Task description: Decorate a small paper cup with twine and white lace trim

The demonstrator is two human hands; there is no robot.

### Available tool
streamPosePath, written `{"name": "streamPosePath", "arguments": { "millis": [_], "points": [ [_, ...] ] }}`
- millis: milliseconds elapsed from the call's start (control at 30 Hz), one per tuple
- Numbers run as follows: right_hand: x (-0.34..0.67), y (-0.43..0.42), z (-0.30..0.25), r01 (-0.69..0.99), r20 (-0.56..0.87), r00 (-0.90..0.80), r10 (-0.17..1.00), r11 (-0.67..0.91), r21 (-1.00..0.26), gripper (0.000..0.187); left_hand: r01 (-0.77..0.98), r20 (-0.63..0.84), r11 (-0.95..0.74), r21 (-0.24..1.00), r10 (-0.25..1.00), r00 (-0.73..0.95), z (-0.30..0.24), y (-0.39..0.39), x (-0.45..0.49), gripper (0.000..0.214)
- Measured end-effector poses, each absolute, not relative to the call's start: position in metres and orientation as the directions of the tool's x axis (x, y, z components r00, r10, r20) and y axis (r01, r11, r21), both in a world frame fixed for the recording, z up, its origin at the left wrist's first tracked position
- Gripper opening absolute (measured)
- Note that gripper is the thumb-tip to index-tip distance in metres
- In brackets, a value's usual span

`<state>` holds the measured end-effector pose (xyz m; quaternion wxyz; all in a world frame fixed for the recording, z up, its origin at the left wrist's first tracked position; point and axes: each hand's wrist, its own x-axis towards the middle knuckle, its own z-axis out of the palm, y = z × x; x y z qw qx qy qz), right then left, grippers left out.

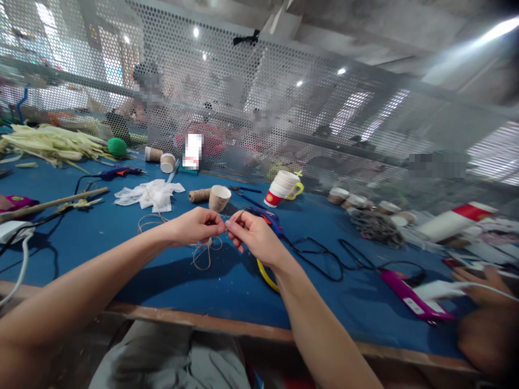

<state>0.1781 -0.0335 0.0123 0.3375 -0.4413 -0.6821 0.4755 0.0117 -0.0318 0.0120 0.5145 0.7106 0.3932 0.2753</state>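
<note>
Fingertips nearly meeting, my left hand (199,225) and my right hand (252,233) are pinched closed over the table. A thin brown twine (210,253) runs between them and hangs in loose loops below; its exact ends are hard to make out. Just beyond the fingers stands a small cup wrapped in brown twine (220,199), with a roll of twine (199,195) lying beside it. Partly behind my right hand is a blue glue gun (272,220). A yellow ring-shaped thing (266,275) shows beside my right forearm.
The blue table (170,286) holds crumpled white cloth (152,194), stacked paper cups (283,188), another glue gun (121,172) and a green ball (117,146). Black cord (320,265) and a purple power strip (413,297) lie right, near another person's hand (484,289). Perforated metal (259,102) stands behind.
</note>
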Motion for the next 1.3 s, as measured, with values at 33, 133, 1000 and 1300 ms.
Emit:
{"name": "streamPosePath", "arguments": {
  "millis": [33,133,1000,1300],
  "points": [
    [0.1787,-0.0336,0.0126,0.267,0.036,-0.397,0.917,0.153,-0.951,0.03,0.251,-0.019,-0.147,0.957,0.83,0.558,0.0121,-0.0317,0.011,0.021],
    [0.1807,-0.0347,0.0147,0.226,0.023,-0.433,0.901,0.133,-0.965,0.03,0.19,-0.026,-0.115,0.975,0.793,0.609,0.0122,-0.031,0.0083,0.02],
    [0.1823,-0.0363,0.0165,0.242,0.013,-0.463,0.886,0.14,-0.96,0.023,0.213,0.024,-0.199,0.957,0.781,0.624,0.0122,-0.03,0.0076,0.017],
    [0.1835,-0.0351,0.0165,0.253,0.003,-0.48,0.877,0.141,-0.957,0.023,0.316,0.047,-0.304,0.899,0.782,0.621,0.0141,-0.0307,0.0068,0.019]
  ]
}}
